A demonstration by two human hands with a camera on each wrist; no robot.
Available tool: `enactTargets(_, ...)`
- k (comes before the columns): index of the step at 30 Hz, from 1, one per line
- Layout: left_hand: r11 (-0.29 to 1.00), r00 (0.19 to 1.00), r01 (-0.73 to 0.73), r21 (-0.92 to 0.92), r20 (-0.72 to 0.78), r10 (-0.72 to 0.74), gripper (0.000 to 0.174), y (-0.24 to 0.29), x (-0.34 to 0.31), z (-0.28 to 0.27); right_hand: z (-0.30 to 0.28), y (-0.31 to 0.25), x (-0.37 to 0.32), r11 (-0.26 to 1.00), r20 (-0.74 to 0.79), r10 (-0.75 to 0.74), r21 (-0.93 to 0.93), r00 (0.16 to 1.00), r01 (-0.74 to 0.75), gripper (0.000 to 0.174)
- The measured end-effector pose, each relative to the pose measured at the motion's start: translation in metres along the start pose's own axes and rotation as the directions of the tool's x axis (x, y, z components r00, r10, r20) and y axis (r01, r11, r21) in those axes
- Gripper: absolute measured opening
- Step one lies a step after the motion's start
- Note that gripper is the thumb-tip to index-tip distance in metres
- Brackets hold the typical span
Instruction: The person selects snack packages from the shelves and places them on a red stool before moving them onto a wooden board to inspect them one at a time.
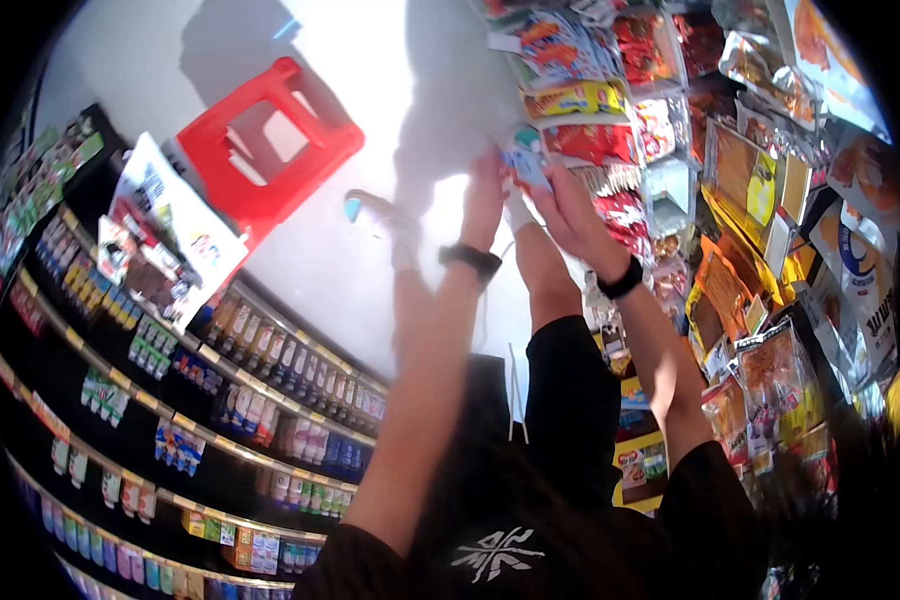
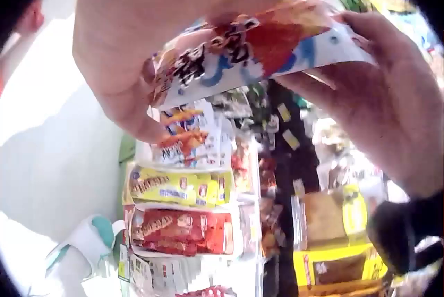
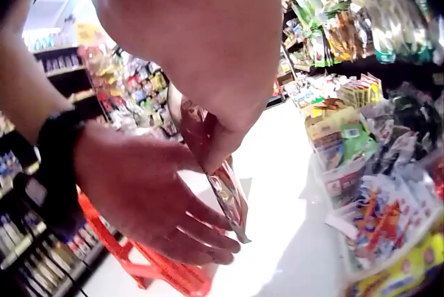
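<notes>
Between the two hands is a small white, blue and orange snack packet [image 1: 526, 168]. In the left wrist view, the left hand [image 2: 114, 51] pinches one end of the packet [image 2: 274, 51], while the right hand [image 2: 392, 96] grips its other end between thumb and fingers. The right wrist view shows the packet [image 3: 229, 200] edge-on, with the right hand [image 3: 201, 40] holding its upper part. There the left hand [image 3: 142, 189] lies along it with extended fingers. Seen from the head, the left hand [image 1: 484, 200] and right hand [image 1: 572, 215] are close together.
Bins of bagged snacks [image 1: 590, 145] stand on the right, with hanging packets [image 1: 760, 190] beyond. A red stool [image 1: 315, 165] and a large printed sheet [image 1: 170, 230] are at the left, near shelves of bottles [image 1: 280, 350]. The person's leg [image 1: 550, 280] is below the hands.
</notes>
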State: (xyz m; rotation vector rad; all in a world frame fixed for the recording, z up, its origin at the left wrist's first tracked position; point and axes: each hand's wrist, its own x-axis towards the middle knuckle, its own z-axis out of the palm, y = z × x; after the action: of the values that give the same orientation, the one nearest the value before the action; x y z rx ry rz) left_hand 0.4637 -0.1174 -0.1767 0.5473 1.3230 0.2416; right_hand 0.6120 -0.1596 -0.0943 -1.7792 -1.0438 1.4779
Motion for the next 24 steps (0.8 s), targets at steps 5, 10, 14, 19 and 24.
enactTargets(5,0.928,0.999,-0.018,-0.373,-0.043,0.002,0.029,0.047,-0.075,-0.089,0.054,-0.097,-0.016,0.938,0.049,-0.001,0.346,0.999,-0.016,0.017)
enactTargets(10,0.918,0.901,-0.372,0.135,-0.184,0.392,0.021,0.119,-0.173,-0.204,0.128,-0.165,0.027,0.934,0.053,-0.178,0.323,0.983,0.151,0.018)
enactTargets(14,0.89,0.765,-0.454,-0.036,-0.527,0.369,0.018,0.147,-0.206,-0.32,0.194,-0.246,0.069,0.956,0.076,-0.217,0.219,0.973,0.196,0.024)
enactTargets(19,0.797,0.579,-0.429,0.425,-0.548,0.604,0.027,0.224,-0.218,-0.434,0.286,-0.317,0.136,0.959,0.124,-0.267,-0.063,0.956,0.276,0.029)
enactTargets(24,0.808,0.602,-0.512,0.291,-0.55,0.579,0.029,0.264,-0.166,-0.534,0.372,-0.331,0.217,0.868,-0.162,-0.489,0.015,0.857,0.497,0.03)
